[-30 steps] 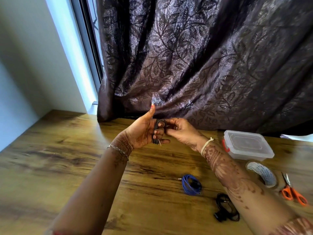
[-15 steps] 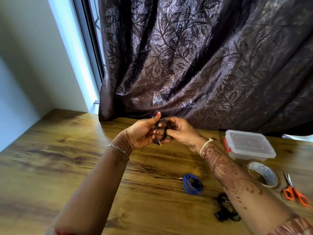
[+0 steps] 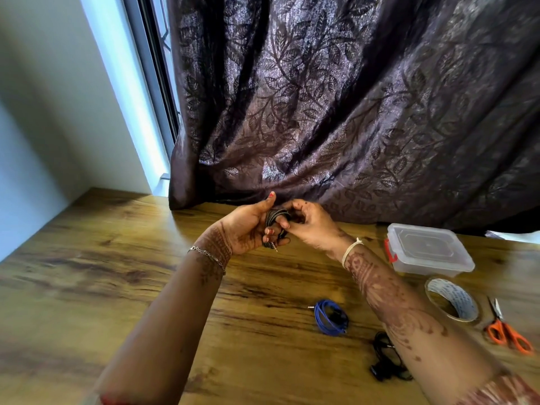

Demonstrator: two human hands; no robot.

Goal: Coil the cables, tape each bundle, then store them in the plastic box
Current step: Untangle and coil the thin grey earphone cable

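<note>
My left hand [image 3: 248, 229] holds a small coil of black cable [image 3: 274, 217] above the far middle of the wooden table, thumb up, a metal plug hanging below the fingers. My right hand [image 3: 309, 223] pinches the same coil from the right side. A coiled blue cable [image 3: 328, 317] lies on the table nearer to me. A loose black cable [image 3: 385, 358] lies beside my right forearm. The clear plastic box [image 3: 426, 249], lid on, with a red latch, stands at the right. A roll of tape [image 3: 453, 299] lies in front of it.
Orange-handled scissors [image 3: 508, 331] lie at the right edge, next to the tape. A dark leaf-patterned curtain [image 3: 350, 112] hangs down onto the table's far edge. A wall and window frame [image 3: 140, 83] stand at the left.
Both hands stay on the black coil. My left thumb lowered onto it, then rose again, while my right fingers shifted around the coil's top.
</note>
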